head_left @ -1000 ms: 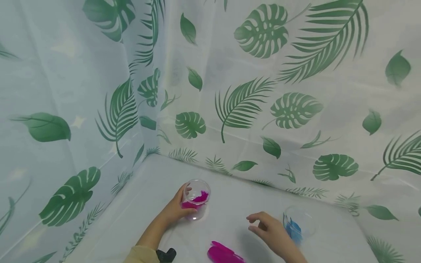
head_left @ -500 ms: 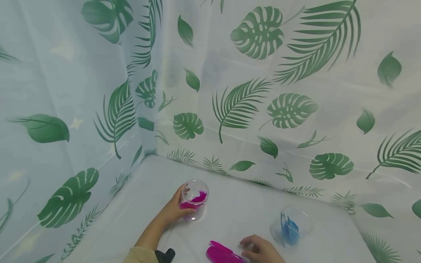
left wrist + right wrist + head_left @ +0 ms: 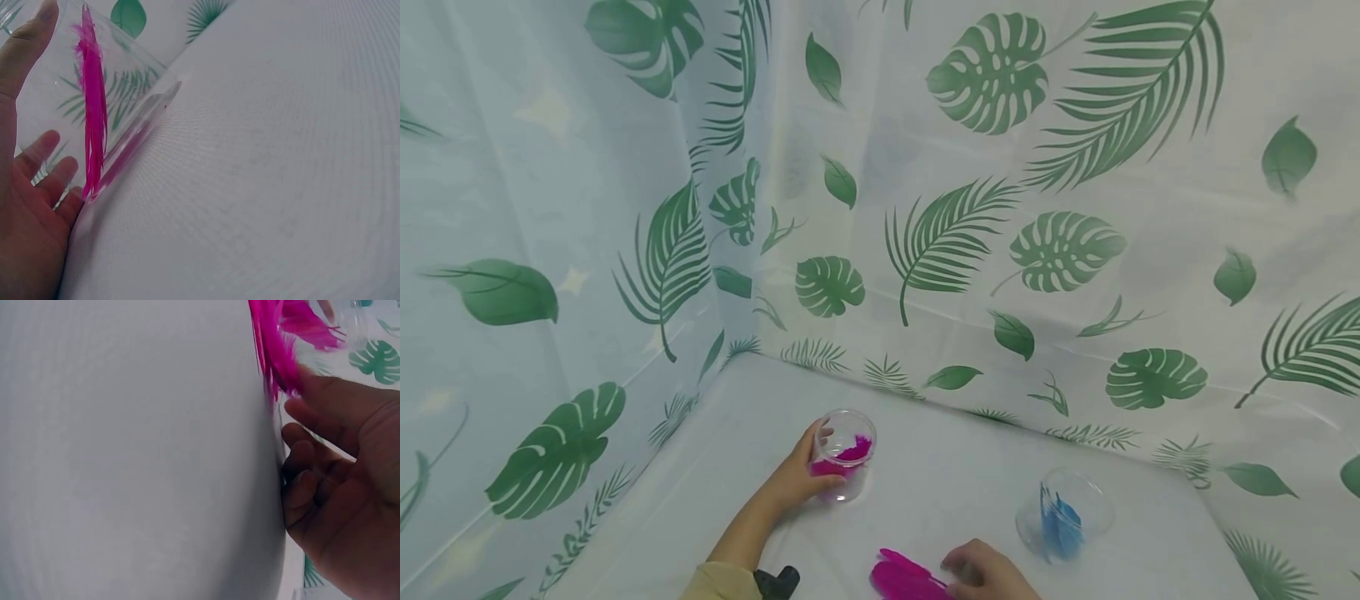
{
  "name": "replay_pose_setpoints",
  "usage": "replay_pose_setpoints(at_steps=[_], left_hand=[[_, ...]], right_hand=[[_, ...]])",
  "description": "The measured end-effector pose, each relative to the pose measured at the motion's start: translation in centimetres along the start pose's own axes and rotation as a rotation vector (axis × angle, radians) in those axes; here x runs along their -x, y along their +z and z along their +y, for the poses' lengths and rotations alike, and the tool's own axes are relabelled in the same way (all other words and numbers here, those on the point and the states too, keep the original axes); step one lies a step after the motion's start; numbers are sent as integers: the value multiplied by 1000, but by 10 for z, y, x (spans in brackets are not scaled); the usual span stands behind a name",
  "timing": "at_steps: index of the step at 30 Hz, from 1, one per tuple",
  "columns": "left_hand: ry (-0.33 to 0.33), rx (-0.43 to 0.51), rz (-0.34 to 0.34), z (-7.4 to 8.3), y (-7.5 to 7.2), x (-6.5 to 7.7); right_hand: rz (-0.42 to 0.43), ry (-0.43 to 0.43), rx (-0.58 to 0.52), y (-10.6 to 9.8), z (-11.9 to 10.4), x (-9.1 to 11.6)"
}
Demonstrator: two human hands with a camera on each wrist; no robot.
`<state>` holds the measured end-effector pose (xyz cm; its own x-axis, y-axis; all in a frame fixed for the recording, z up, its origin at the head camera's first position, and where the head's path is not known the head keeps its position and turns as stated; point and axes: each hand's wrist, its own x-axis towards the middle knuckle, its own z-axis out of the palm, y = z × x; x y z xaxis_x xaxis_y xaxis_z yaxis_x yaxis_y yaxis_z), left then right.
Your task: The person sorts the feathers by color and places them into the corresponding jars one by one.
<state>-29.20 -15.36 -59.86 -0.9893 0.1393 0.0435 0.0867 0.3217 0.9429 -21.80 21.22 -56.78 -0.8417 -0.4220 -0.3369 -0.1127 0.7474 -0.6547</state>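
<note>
My left hand point(image 3: 793, 479) grips a clear plastic cup point(image 3: 842, 492) standing on the white table, thumb on the near side and fingers around the far side. Inside the cup is a bright pink feather point(image 3: 94, 112), seen through the wall in the left wrist view. Loose pink feathers point(image 3: 906, 577) lie on the table near the front edge of the head view. At their right-hand end my right hand point(image 3: 988, 571) pinches the quill tips between thumb and index finger, its other fingers curled under. In the right wrist view, pink feathers point(image 3: 275, 344) overlap the thumb tip.
To the right stands a second clear cup point(image 3: 1101, 500) with blue feathers point(image 3: 1062, 529) in it. A black strap piece point(image 3: 778, 582) sits at my left wrist. Leaf-printed curtains point(image 3: 955, 333) border the white table point(image 3: 940, 450) at the back and left.
My right hand has come down and left from beside the blue-feather cup to the loose pink feathers, its fingers closing at their end. My left hand stays on its cup.
</note>
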Motion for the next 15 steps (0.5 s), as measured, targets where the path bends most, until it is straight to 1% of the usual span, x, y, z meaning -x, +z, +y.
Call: replay_pose_setpoints(at_steps=[3,7,13,15], left_hand=[[-4,-1,-2,0,0,0],[5,0,-4,-1,0,1],[-10,-2,2,-1,0,0],[-17,-5,3,-2,0,0]], right_hand=[[4,18,17,2,-2,-1],[20,10,41,4,-4,-2],[49,20,42,7,-3,-3],[57,6,50,7,-1,-4]])
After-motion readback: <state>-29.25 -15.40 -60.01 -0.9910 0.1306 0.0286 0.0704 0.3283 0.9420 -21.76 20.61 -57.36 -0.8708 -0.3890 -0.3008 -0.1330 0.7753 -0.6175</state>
